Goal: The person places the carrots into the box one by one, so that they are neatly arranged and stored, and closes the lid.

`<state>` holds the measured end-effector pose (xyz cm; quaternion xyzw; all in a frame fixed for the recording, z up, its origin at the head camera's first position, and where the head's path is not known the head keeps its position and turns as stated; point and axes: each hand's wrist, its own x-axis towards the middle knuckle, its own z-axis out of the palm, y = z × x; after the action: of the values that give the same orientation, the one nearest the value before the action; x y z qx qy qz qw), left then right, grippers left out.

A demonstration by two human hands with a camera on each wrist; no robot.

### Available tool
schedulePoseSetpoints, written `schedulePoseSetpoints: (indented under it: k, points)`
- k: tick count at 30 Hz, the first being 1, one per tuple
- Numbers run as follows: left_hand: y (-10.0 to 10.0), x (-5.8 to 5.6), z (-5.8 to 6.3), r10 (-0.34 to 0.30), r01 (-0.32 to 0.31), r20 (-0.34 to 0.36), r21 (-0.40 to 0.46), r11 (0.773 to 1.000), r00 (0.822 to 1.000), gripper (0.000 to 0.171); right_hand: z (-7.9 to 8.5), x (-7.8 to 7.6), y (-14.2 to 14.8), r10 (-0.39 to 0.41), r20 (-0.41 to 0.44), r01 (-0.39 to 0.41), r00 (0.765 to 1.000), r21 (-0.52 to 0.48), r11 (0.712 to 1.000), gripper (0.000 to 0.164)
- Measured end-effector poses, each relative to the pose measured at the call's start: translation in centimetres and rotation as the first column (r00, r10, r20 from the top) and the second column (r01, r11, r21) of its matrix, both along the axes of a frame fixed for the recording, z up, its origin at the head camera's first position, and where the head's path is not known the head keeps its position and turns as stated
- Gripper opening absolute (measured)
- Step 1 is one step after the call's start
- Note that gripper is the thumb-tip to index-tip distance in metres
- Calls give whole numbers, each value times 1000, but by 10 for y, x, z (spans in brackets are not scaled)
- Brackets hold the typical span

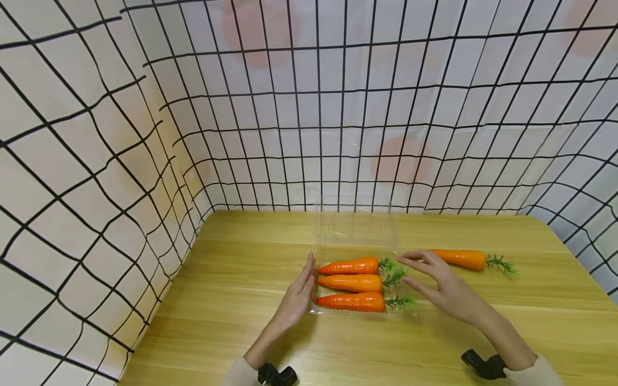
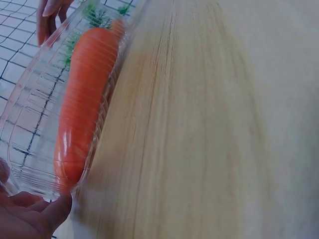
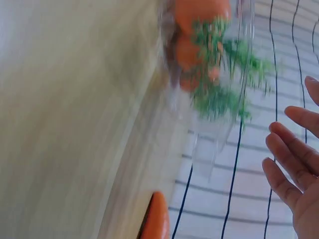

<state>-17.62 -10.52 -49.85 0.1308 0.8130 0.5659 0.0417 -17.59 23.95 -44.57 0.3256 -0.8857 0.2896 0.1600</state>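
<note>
A clear plastic clamshell box [image 1: 401, 312] lies on the table with its lid [image 1: 356, 236] folded open toward the back. Three orange toy carrots with green leafy tops lie side by side in it: a back carrot [image 1: 350, 266], a middle carrot [image 1: 351, 282] and a front carrot [image 1: 352, 302]. Their tops point right. My left hand [image 1: 298, 297] rests along the box's left wall, fingers extended. At the right end, my right hand [image 1: 444, 287] hovers by the leafy tops, its fingers spread and holding nothing. The left wrist view shows the front carrot [image 2: 84, 99] through the wall.
A fourth carrot [image 1: 465, 259] lies on the wooden table [image 1: 232, 268] right of the box, partly behind my right hand. A black wire grid [image 1: 338, 128] with white sheeting behind it surrounds the table's back and sides.
</note>
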Motion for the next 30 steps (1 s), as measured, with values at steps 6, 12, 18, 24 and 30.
schedulePoseSetpoints:
  k: [6, 12, 18, 24, 30]
  points:
    - [0, 0, -1, -1, 1, 4, -4, 1000, 1000, 56, -3, -8, 17, -43, -49, 41, 998, -28, 999, 58]
    - [0, 1, -2, 0, 0, 2, -10, 1000, 1000, 56, -8, -14, 36, -120, -30, 120, 992, 5, 993, 53]
    - [-1, 1, -1, -5, 5, 4, -10, 1000, 1000, 56, -11, -18, 55, -187, -12, 188, 982, 57, 981, 49]
    - [-1, 0, 0, -10, 10, 1, 0, 1000, 1000, 56, -16, -24, 74, -216, -2, 216, 976, 68, 974, 48]
    - [-1, 0, -1, -14, 14, 9, 4, 1000, 1000, 56, -23, -29, 91, -255, 57, 251, 965, 61, 966, 46]
